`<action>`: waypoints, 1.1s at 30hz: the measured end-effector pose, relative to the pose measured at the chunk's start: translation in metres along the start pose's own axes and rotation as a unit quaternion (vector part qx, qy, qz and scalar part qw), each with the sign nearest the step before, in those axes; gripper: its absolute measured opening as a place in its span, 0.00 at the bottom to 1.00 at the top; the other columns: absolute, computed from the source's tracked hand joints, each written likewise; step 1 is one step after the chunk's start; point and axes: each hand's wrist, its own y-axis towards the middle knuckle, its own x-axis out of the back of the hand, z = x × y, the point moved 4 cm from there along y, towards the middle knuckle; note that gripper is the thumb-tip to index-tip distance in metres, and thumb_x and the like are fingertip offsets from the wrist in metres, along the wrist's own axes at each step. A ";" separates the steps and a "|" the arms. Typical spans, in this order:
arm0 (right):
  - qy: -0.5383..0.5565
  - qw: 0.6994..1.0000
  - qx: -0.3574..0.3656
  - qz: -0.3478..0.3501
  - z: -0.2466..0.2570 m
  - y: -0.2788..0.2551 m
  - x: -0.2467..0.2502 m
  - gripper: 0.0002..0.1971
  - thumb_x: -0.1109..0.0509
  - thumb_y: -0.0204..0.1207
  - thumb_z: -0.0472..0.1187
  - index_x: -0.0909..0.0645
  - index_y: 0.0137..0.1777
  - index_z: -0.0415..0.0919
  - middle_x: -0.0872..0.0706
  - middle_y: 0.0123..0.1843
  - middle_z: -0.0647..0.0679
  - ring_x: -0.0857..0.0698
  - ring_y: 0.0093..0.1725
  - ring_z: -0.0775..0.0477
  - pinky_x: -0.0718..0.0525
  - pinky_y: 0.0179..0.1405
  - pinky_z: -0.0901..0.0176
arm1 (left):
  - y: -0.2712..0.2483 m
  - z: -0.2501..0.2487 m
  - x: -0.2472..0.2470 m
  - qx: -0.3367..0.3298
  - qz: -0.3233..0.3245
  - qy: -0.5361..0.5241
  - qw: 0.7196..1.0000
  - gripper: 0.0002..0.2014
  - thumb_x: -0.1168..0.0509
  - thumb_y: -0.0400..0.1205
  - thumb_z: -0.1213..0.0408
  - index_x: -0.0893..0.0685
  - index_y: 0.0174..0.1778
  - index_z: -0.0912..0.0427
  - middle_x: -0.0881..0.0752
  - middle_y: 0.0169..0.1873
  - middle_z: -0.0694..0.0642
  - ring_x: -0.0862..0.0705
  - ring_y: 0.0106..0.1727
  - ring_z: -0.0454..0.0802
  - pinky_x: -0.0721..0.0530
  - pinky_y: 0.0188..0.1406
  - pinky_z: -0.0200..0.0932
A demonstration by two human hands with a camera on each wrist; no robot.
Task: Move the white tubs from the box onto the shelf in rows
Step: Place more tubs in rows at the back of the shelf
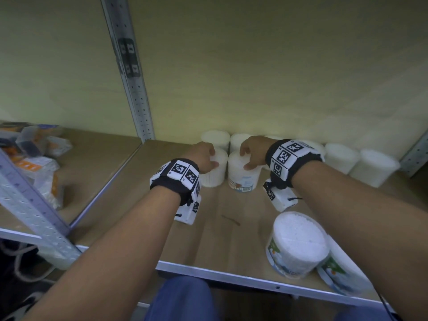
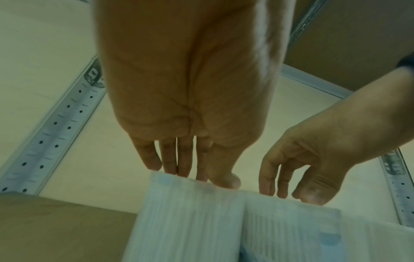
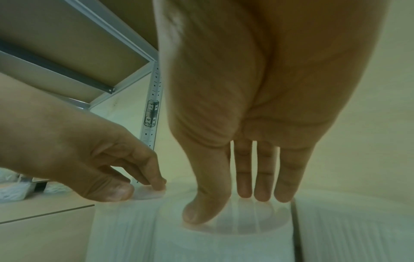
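Observation:
Two white tubs stand side by side on the wooden shelf (image 1: 222, 228), in front of a back row of white tubs (image 1: 215, 137) along the wall. My left hand (image 1: 206, 156) reaches down onto the left tub (image 1: 215, 174), and its fingertips (image 2: 154, 163) and thumb touch the tub's top edge (image 2: 190, 212). My right hand (image 1: 252, 154) is over the right, labelled tub (image 1: 243, 179). Its thumb and fingertips (image 3: 264, 193) rest on the lid (image 3: 224, 235), not round the side. The box is out of sight.
Two more back-row tubs (image 1: 340, 156) stand to the right. Near the front right edge stands a labelled tub (image 1: 298, 242), with another (image 1: 342, 274) lying beside it. A perforated metal upright (image 1: 136, 93) divides off the left bay, which holds mixed packets (image 1: 34, 158).

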 end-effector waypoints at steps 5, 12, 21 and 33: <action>0.010 1.000 0.022 -0.009 0.003 -0.001 0.002 0.23 0.26 0.74 0.42 0.21 0.70 0.42 0.21 0.71 0.43 0.21 0.69 0.42 0.23 0.64 0.56 | 0.002 0.001 -0.001 0.003 -0.001 -0.009 1.000 0.22 0.34 0.82 0.56 0.26 0.71 0.60 0.27 0.72 0.59 0.24 0.70 0.57 0.26 0.65 0.47; 0.013 1.000 -0.015 -0.023 0.006 0.006 -0.007 0.30 0.32 0.77 0.56 0.25 0.69 0.34 0.19 0.68 0.39 0.20 0.66 0.39 0.23 0.62 0.54 | 0.003 0.001 -0.001 0.001 0.002 -0.009 1.000 0.22 0.35 0.82 0.57 0.27 0.71 0.61 0.27 0.72 0.60 0.25 0.70 0.57 0.26 0.63 0.46; 0.022 1.000 0.016 -0.014 0.004 -0.002 -0.002 0.27 0.27 0.75 0.47 0.26 0.72 0.38 0.23 0.72 0.41 0.22 0.69 0.41 0.24 0.64 0.55 | 0.004 0.001 -0.001 -0.003 -0.004 -0.007 1.000 0.23 0.34 0.82 0.57 0.27 0.71 0.61 0.26 0.72 0.60 0.24 0.69 0.58 0.25 0.64 0.46; 0.027 0.999 0.034 0.003 0.000 -0.007 0.001 0.28 0.24 0.73 0.42 0.25 0.73 0.42 0.24 0.74 0.45 0.23 0.71 0.42 0.26 0.68 0.56 | 0.006 0.000 -0.002 -0.006 -0.006 0.000 1.000 0.22 0.34 0.82 0.57 0.26 0.70 0.60 0.26 0.71 0.59 0.24 0.69 0.57 0.26 0.63 0.45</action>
